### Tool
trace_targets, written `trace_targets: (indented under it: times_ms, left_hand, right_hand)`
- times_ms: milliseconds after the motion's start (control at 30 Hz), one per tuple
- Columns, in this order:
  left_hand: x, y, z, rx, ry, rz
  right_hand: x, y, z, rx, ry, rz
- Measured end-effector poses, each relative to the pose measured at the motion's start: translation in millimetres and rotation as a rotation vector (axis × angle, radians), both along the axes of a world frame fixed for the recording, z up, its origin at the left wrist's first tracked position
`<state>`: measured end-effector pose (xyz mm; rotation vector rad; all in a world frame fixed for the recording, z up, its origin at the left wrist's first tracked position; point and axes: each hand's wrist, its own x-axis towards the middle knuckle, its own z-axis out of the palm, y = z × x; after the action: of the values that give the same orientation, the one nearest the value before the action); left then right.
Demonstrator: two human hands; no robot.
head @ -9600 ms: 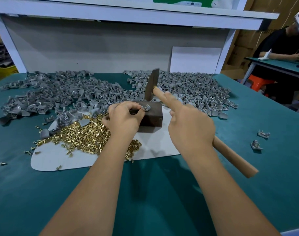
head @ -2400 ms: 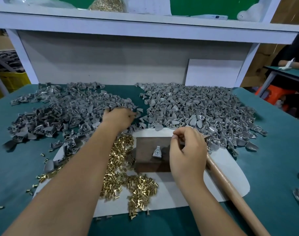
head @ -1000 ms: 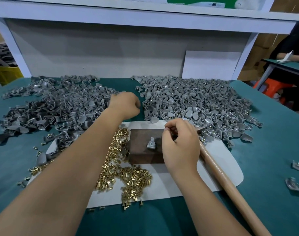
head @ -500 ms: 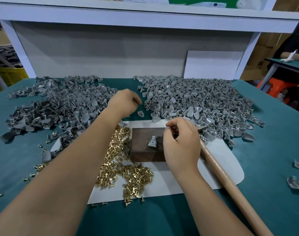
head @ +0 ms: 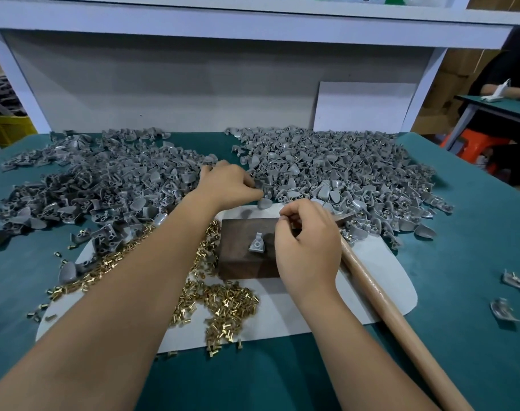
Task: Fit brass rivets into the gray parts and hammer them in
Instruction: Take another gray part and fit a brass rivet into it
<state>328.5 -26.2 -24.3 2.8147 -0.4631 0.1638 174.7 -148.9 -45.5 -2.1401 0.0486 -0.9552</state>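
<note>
Picking: my left hand (head: 227,185) pinches a small stiff gray plastic part (head: 260,185) from the far heap.
Right hand (head: 307,241): curled, contents hidden.
Hold: light; pinch its edges.

The far half of the table (head: 448,232) is blocked by two heaps of gray parts (head: 327,170), parted by a narrow bare strip. The block (head: 241,250) is hemmed in by rivets (head: 223,304) on the left and near side and by the hammer handle (head: 386,304) on the right. Open cloth is left along the near edge and far right, where two loose parts (head: 505,310) lie.
</note>
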Motion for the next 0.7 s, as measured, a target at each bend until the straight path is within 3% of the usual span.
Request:
trace_targets:
  times_ms: [200, 333, 500, 700]
  left_hand:
    - [-0.4, 3.4, 5.7, -0.263, 0.270, -0.178]
    - [-1.2, 13.6, 8.0, -0.262, 0.264, -0.168]
    - [-5.9, 4.6, 0.0, -0.401, 0.259, -0.233]
    - [-7.1, -1.5, -3.8, -0.314, 0.188, -0.274]
  right_hand:
    - [-0.2, 1.1, 1.2, 0.007, -0.008, 0.008]
    - [-0.2, 0.7, 0.9, 0.016, -0.002, 0.011]
    - [0.6, 0.5, 0.9, 0.013, 0.001, 0.009]
    - [0.1, 0.1, 0.7, 0.020, 0.002, 0.012]
